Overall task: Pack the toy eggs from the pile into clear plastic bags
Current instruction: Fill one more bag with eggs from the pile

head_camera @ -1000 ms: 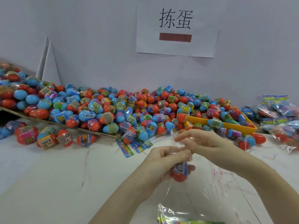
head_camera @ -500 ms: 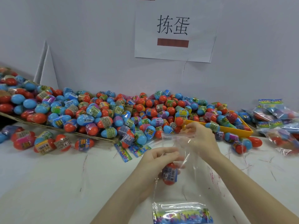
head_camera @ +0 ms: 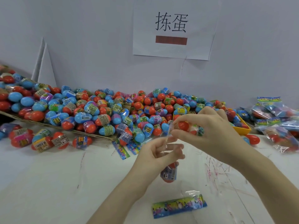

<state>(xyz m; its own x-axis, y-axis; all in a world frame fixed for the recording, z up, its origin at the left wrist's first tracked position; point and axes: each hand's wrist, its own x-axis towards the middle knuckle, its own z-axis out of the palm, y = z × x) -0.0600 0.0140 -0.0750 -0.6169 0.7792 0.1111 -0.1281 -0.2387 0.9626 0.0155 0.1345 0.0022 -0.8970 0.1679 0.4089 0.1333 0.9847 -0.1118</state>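
At the far left a few loose toy eggs [head_camera: 40, 140] lay on the white table [head_camera: 48, 183], just in front of a cardboard sheet [head_camera: 90, 135] that carried the big pile of eggs [head_camera: 100, 110], red and blue, most with printed bands. Nearer the middle, the left hand [head_camera: 155, 156] was raised above the table with its fingers curled, pinching the upper edge of a clear plastic bag [head_camera: 171, 152] between thumb and fingertips. One red-and-blue egg [head_camera: 169, 174] hung inside that bag just below the hand, its label showing "6+". Under it the bag's coloured printed strip [head_camera: 179, 206] lay flat on the table. Above, on the wall, was a paper sign [head_camera: 174, 28]. Just right of the left hand, the right hand [head_camera: 208, 131] was curled round a second egg [head_camera: 182, 126], held at the bag's mouth, with its forefinger and thumb touching the plastic rim. Behind that hand stood a yellow tray [head_camera: 242, 128] of eggs, and at the far right lay filled bags [head_camera: 278, 120] in a heap.
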